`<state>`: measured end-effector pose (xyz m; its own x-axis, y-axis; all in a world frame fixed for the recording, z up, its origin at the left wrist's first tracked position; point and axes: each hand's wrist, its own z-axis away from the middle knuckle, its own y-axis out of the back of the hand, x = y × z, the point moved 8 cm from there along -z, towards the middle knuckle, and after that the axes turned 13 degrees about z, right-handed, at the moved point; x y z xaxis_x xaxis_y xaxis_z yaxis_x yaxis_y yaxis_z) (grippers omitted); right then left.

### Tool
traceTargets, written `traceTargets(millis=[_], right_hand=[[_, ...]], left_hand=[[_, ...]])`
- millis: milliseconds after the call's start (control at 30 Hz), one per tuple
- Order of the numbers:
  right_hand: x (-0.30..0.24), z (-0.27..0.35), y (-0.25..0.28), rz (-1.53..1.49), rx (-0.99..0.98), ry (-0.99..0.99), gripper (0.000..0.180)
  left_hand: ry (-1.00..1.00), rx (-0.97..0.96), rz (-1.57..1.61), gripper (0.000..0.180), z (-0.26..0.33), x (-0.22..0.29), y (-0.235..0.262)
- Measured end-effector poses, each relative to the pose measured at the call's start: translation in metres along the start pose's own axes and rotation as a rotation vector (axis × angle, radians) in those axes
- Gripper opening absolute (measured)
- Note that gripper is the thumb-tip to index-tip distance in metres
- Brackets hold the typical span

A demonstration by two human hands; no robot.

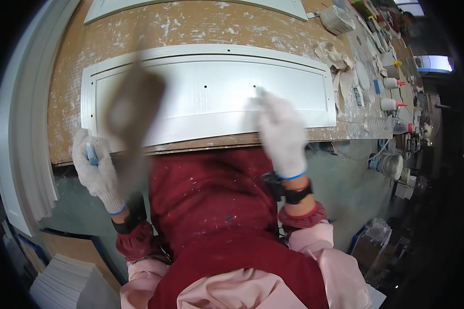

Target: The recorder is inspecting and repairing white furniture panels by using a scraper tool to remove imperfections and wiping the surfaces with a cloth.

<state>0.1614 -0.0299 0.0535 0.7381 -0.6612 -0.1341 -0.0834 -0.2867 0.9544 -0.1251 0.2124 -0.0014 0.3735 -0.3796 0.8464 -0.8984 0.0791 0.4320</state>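
A long white panel (pixel 191 103) with a raised frame and several small dark holes lies on the worktable. My left hand (pixel 94 167), in a white knitted glove, is at the panel's near left corner. Its fingers are closed round a small light-blue object (pixel 92 154), mostly hidden by the glove. Over the panel's right half is my right hand (pixel 283 135), also gloved and smeared by motion. Its fingertips are near a hole, and whether they hold anything is unclear. A blurred brown shape (pixel 139 103) hangs close in front of the view, covering part of the panel's left side.
The brown worktable (pixel 191 28) is spotted with white paint. Another white panel (pixel 201 4) lies at its far edge. Crumpled cloth (pixel 339 64), a white tub (pixel 337 20) and bottles with red tips (pixel 392 104) are at the right. White boards (pixel 23 118) stand at the left.
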Motion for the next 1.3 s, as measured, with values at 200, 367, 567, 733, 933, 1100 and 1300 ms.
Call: traceTargets(millis=[200, 367, 567, 733, 933, 1100, 1300], right_hand=[[0.089, 0.020, 0.004, 0.377, 0.000, -0.274, 0.030], [-0.037, 0.002, -0.020, 0.232, -0.046, 0.123, 0.033], [-0.192, 0.011, -0.043, 0.319, 0.164, 0.502, 0.004], [-0.208, 0.013, -0.032, 0.058, 0.132, 0.562, 0.005], [0.009, 0.000, -0.004, 0.005, 0.007, -0.077, 0.030], [0.038, 0.026, -0.005, 0.273, 0.018, -0.105, 0.026], [-0.107, 0.035, -0.029, 0.146, -0.010, 0.333, 0.028]], left_hand=[[0.017, 0.051, 0.329, 0.029, 0.020, 0.009, -0.012], [0.108, 0.087, 0.327, 0.034, 0.021, 0.012, -0.011], [0.194, 0.063, 0.647, 0.038, 0.021, 0.001, -0.006], [0.304, 0.072, 0.727, 0.042, 0.024, -0.003, 0.007], [0.287, 0.079, 0.631, 0.043, 0.030, -0.008, 0.016], [0.319, 0.091, 0.888, 0.042, 0.031, -0.026, 0.009], [0.308, 0.105, 0.604, 0.040, 0.031, 0.001, 0.006]])
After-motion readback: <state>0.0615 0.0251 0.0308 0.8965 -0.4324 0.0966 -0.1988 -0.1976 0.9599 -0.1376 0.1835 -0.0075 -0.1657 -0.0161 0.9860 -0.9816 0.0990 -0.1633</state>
